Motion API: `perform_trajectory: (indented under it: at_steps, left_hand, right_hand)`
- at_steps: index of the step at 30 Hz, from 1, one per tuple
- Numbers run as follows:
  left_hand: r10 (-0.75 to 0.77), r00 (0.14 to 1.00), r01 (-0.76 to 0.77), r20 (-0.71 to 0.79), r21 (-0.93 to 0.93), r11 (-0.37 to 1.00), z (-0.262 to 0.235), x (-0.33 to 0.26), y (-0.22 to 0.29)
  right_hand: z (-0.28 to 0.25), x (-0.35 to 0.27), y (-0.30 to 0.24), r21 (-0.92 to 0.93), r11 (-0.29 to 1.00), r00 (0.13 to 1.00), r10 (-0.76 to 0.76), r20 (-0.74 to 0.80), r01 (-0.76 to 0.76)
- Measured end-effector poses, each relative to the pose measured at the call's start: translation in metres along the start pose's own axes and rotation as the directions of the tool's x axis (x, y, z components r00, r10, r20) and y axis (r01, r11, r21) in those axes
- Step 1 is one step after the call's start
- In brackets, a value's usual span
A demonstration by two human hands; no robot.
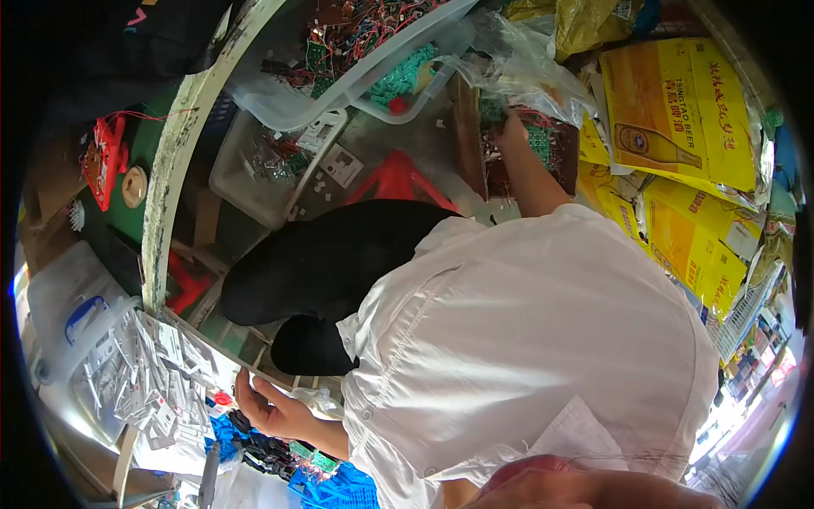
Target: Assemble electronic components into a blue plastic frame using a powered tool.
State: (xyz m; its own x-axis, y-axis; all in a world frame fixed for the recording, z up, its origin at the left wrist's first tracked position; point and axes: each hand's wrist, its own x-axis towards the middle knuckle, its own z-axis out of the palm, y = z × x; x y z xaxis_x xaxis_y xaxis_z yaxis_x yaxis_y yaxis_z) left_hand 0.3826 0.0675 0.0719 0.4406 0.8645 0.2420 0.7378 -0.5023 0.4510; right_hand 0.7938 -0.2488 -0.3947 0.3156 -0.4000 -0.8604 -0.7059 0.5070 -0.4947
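My right hand (514,136) reaches into a brown box (468,127) of green circuit boards (543,146) with red wires. Its fingers go down among the boards beside a clear plastic bag (517,64), so their tips and anything in them are hidden. My left hand (270,411) is at the edge of a work table (203,343), thumb and forefinger apart, with nothing visible between them. Close to it lies a heap of flat white plastic pieces (157,382).
A clear bin (339,106) holds wired boards and turquoise parts (403,76). Below it are a smaller clear tub (242,174) and a red stool (397,180). Yellow cartons (678,110) are stacked at right. A curved, worn table edge (161,195) runs along the left. Blue baskets (339,488) stand at the bottom.
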Motion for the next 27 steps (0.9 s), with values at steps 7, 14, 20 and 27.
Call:
perform_trajectory:
  at_steps: [7,14,20,27]
  left_hand:
    - [-0.044,0.997,0.047,0.058,-0.054,0.997,0.019,0.005,0.001]
    - [-0.133,0.991,0.133,0.014,-0.015,0.991,0.011,-0.017,-0.002]
    - [-0.093,0.990,0.099,0.108,-0.053,0.994,0.029,0.007,-0.008]
    - [-0.075,0.995,0.074,0.067,0.018,0.997,0.023,-0.008,-0.004]
  right_hand:
    - [-0.050,0.059,-0.008,-0.217,0.933,0.858,0.352,0.374,-0.288]
    - [-0.028,0.036,-0.004,-0.192,0.979,0.996,-0.078,-0.031,0.071]
    - [-0.075,0.155,-0.011,0.086,0.996,0.995,0.010,0.098,-0.019]
    - [-0.044,0.103,-0.034,-0.640,0.759,0.990,-0.143,0.008,0.115]
